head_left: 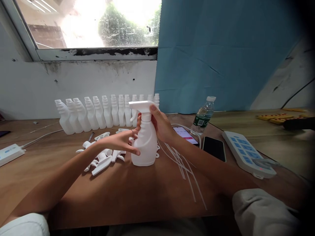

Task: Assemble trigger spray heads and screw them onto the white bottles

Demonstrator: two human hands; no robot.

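A white spray bottle [144,144] stands upright on the wooden table [123,193] with a trigger head [140,105] on its neck. My right hand [161,124] is wrapped round the neck and trigger head. My left hand [121,141] rests its fingers against the bottle's left side, steadying the body. Loose white trigger heads [100,157] lie in a heap just left of the bottle. Thin white dip tubes [183,165] lie scattered to its right.
A row of several headless white bottles [98,113] lines the wall behind. A water bottle [203,115], two phones [214,148], and a white power strip [247,154] lie to the right. Another white power strip [10,153] sits at the far left edge.
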